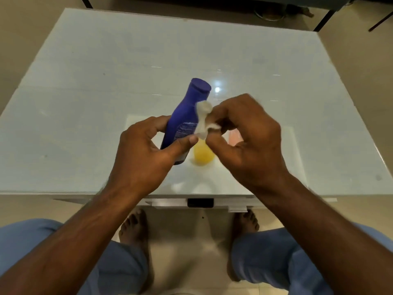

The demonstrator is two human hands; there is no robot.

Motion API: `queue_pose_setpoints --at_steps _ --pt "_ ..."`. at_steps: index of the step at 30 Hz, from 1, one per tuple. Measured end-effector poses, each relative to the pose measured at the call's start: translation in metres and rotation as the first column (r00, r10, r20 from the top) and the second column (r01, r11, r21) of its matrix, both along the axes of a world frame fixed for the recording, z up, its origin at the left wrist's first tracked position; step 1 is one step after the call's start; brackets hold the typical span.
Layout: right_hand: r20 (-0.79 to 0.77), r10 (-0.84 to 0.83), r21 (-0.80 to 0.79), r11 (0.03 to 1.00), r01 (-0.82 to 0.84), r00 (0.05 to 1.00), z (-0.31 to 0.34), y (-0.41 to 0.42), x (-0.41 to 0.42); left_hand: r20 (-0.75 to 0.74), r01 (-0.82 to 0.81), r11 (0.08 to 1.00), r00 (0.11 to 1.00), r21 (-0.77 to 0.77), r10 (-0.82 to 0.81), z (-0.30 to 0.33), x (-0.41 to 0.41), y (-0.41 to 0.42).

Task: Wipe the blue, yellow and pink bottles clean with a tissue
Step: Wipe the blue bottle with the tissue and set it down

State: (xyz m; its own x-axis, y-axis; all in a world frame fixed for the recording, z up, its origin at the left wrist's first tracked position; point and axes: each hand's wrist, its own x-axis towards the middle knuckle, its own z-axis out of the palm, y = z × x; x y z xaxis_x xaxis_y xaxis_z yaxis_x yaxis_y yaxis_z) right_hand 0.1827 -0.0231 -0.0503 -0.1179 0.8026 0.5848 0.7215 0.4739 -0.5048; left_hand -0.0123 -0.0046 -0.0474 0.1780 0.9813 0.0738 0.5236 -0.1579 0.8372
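Note:
My left hand (146, 154) grips the lower body of the blue bottle (188, 111), which is lifted above the table and tilted with its cap pointing away. My right hand (246, 135) pinches a crumpled white tissue (203, 120) that rests against the bottle's right side. Below the hands the yellow bottle (202, 155) stands on the table, its upper part hidden by my fingers. Behind my right hand only a small patch of the pink bottle (235, 136) shows.
The white glossy table (106, 81) stretches wide to the back and both sides. Its near edge (63, 193) lies just past my wrists. My knees and bare feet are below it. Dark furniture legs (323, 21) stand beyond the far edge.

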Motion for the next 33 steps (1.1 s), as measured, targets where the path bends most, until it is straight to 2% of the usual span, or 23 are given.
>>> queue_pose_setpoints --at_steps 3,7,11,14,21,24,28,30,33 --pt "-0.152 -0.087 -0.057 0.995 0.079 0.985 0.005 0.004 0.007 -0.07 0.081 0.997 0.994 0.004 -0.08 -0.003 -0.001 -0.001" --pt "-0.261 -0.016 -0.275 0.96 -0.058 0.965 -0.003 -0.002 -0.005 -0.127 0.088 0.994 0.987 -0.058 -0.095 -0.01 0.005 -0.008" --pt "-0.418 -0.041 -0.393 0.909 -0.14 0.907 0.002 0.002 -0.002 -0.127 0.072 0.997 0.989 -0.036 -0.076 -0.006 0.006 -0.009" --pt "-0.532 -0.065 -0.391 0.903 -0.177 0.844 0.006 0.005 0.003 -0.166 0.048 0.999 0.985 -0.011 -0.049 -0.006 0.004 -0.007" --pt "-0.639 -0.073 -0.294 0.943 -0.155 0.766 0.008 0.008 0.004 -0.379 0.013 0.997 0.925 0.074 0.016 -0.005 0.004 -0.001" --pt "-0.524 -0.052 -0.199 0.978 -0.063 0.85 0.011 0.005 0.005 -0.439 -0.015 0.996 0.897 0.093 0.054 -0.005 0.003 0.0" --pt "-0.386 0.069 -0.129 0.983 -0.128 0.92 0.009 -0.004 0.0 -0.472 -0.041 0.994 0.878 0.097 0.082 -0.005 0.006 0.002" --pt "-0.315 0.05 -0.138 0.986 -0.098 0.948 0.006 -0.005 -0.003 -0.484 -0.043 0.998 0.873 0.037 0.055 -0.005 0.006 0.003" --pt "-0.366 -0.02 -0.186 0.981 -0.052 0.931 0.008 -0.005 -0.004 -0.501 -0.007 1.0 0.866 0.014 0.014 -0.007 0.004 0.004"
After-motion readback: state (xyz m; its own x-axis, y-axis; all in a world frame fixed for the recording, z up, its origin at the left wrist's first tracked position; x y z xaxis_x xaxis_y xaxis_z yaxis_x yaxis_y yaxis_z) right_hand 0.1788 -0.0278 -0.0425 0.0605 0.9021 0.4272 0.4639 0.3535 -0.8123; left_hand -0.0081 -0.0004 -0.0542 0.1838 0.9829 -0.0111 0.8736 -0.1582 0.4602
